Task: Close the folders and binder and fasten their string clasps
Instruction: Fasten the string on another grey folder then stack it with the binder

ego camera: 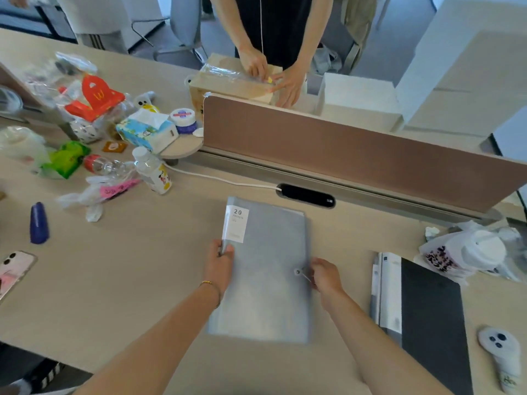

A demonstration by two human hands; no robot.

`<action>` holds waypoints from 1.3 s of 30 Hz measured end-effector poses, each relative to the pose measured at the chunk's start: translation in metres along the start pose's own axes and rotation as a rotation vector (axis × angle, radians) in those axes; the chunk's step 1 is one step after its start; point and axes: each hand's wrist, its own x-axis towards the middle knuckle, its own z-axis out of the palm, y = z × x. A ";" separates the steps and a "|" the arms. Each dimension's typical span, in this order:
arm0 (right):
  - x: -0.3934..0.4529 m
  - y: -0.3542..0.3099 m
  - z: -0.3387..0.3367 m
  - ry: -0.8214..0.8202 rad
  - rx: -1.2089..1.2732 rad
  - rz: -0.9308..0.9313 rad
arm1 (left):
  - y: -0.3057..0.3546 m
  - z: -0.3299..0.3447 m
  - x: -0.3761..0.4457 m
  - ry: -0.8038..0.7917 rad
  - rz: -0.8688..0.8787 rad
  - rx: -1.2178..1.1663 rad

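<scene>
A translucent grey folder (265, 269) with a white "20 pockets" label lies closed on the desk in front of me. My left hand (218, 263) grips its left spine edge. My right hand (325, 276) is at the right edge, fingers pinching the thin string (306, 277) that runs from the round clasp button (298, 271). To the right lies a black folder (433, 320) stacked over a white and clear one (389, 292), both flat on the desk.
A brown divider panel (342, 149) and a cable slot (306, 195) stand behind the folder. Bottles, tissues and bags clutter the left; a phone (14, 269) and a blue object (39, 223) lie nearer. A bagged cup (467, 255) and a white controller (502, 357) sit at right. Another person works across the desk.
</scene>
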 end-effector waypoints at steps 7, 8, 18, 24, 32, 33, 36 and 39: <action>-0.017 0.000 -0.082 0.092 -0.030 -0.146 | 0.002 0.061 -0.035 -0.051 0.002 -0.013; -0.018 0.004 -0.096 0.125 -0.019 -0.153 | 0.002 0.074 -0.042 -0.067 0.006 -0.017; -0.023 0.078 -0.235 0.404 0.053 -0.073 | -0.010 0.199 -0.129 -0.311 0.004 0.080; -0.019 0.135 -0.293 0.457 0.022 0.047 | -0.045 0.254 -0.145 -0.405 0.063 0.353; -0.004 0.171 -0.322 0.458 0.032 0.071 | -0.052 0.305 -0.174 -0.370 0.191 0.556; -0.002 0.174 -0.324 0.459 0.040 0.072 | -0.054 0.309 -0.174 -0.370 0.184 0.564; 0.001 0.183 -0.327 0.446 0.024 0.080 | -0.061 0.312 -0.171 -0.374 0.169 0.593; 0.008 0.190 -0.332 0.425 0.047 0.074 | -0.065 0.311 -0.167 -0.377 0.165 0.619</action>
